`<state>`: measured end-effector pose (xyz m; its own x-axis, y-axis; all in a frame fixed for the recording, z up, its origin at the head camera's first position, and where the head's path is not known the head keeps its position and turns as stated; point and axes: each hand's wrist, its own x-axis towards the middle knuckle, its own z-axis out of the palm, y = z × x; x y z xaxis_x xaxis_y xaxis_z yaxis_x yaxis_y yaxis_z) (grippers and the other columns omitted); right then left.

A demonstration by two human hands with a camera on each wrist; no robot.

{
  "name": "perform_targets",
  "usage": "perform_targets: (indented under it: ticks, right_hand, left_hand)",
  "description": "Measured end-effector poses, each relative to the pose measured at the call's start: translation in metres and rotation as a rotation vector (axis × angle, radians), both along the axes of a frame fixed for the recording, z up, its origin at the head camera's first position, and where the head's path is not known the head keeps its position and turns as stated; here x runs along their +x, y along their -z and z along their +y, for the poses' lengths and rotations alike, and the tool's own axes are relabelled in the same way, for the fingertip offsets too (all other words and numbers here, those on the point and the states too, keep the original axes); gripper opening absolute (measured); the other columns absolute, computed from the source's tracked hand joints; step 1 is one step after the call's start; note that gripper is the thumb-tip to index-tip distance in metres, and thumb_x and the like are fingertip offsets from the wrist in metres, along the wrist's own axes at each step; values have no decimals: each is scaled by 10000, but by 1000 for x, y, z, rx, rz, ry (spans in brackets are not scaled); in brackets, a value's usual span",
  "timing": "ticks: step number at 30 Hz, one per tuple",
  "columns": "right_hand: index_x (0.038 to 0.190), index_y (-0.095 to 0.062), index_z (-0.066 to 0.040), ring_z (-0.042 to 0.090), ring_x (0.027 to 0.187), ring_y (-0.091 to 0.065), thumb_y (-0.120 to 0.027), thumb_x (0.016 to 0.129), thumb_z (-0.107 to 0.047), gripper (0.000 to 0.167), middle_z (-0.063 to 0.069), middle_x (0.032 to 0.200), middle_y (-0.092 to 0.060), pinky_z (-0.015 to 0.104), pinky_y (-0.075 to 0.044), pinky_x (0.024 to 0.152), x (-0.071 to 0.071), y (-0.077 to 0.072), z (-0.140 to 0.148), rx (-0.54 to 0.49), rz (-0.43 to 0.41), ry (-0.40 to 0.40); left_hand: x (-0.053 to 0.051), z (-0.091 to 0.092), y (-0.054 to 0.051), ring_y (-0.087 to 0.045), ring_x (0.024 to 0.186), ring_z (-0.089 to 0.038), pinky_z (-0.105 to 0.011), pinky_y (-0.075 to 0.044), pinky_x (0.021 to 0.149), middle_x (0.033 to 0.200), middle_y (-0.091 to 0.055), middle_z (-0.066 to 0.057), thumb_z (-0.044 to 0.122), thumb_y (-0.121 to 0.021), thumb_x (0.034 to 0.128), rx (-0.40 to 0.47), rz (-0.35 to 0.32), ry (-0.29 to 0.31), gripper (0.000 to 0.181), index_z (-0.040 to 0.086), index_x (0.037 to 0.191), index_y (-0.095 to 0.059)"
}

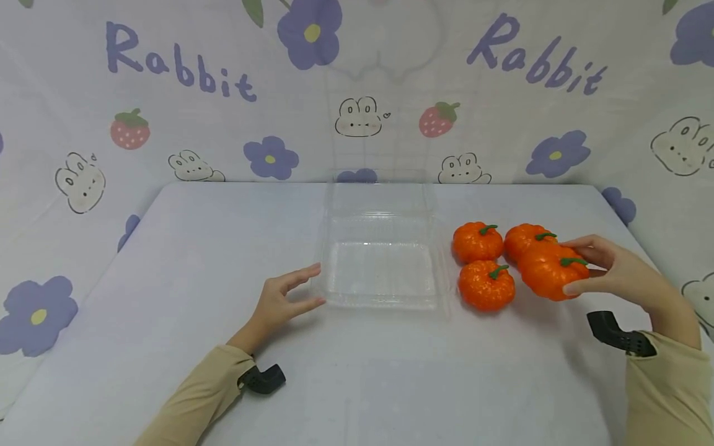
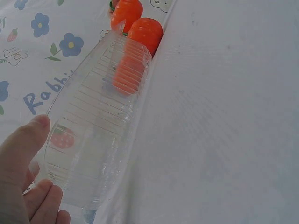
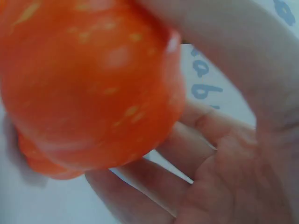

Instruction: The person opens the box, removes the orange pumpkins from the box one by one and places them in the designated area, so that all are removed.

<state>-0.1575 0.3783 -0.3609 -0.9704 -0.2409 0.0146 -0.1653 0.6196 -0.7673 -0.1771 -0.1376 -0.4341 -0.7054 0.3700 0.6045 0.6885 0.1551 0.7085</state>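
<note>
My right hand [image 1: 619, 272] grips an orange toy pumpkin [image 1: 549, 271] with a green stem, thumb at the near side and fingers behind. The right wrist view shows this pumpkin [image 3: 93, 88] large, with yellowish flecks. Three similar pumpkins are close by: one at back left [image 1: 476, 242], one at front left [image 1: 486, 285], and one partly hidden behind the held one [image 1: 527, 237]. At the left side of a clear plastic box [image 1: 382, 272], my left hand [image 1: 279, 303] reaches out with thumb and fingers spread; its fingertips are at the box's edge [image 2: 49, 149].
The box's clear lid [image 1: 379, 198] stands raised at the back. White cloth covers the table [image 1: 223, 235]. Behind it hangs a curtain [image 1: 357, 80] printed with rabbits, flowers and strawberries. A black wrist mount [image 1: 264, 379] sticks out from the left sleeve, another [image 1: 619, 334] from the right.
</note>
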Motion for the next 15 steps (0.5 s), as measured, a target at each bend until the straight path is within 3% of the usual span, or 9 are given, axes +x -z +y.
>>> perform_targets:
  ticks: [5, 8, 11, 15]
  right_hand:
    - [1193, -427, -22, 49, 971, -494, -712, 759, -97, 525, 3, 1124, -534, 152, -432, 748, -4, 6, 4, 92, -38, -33]
    - [1216, -393, 35, 247, 1109, -444, -690, 781, -127, 552, 173, 1197, -458, 316, -455, 840, -6, 8, 5, 137, -84, -43]
    - [1229, -356, 71, 470, 1127, -350, -667, 798, -148, 574, 263, 1229, -391, 544, -393, 865, -7, 9, 4, 144, -138, -51]
    - [1231, -331, 86, 509, 1123, -314, -652, 802, -160, 589, 291, 1241, -350, 641, -320, 853, -8, 12, 2, 142, -181, -56]
  left_hand:
    - [0, 0, 0, -513, 1042, -385, -444, -434, 855, 1085, -539, -310, -148, -738, 615, 2, -13, 0, 455, -154, 1040, -575]
    - [0, -1, 1, -515, 1049, -368, -440, -434, 858, 1095, -540, -299, -144, -738, 619, 1, -20, -1, 453, -151, 1042, -576]
    - [0, -1, 1, -517, 1054, -355, -439, -435, 859, 1100, -539, -294, -143, -738, 619, 2, -20, 2, 454, -153, 1043, -575]
    - [0, 0, 1, -519, 1048, -360, -432, -437, 858, 1096, -542, -292, -141, -740, 617, -1, -6, 1, 456, -157, 1040, -573]
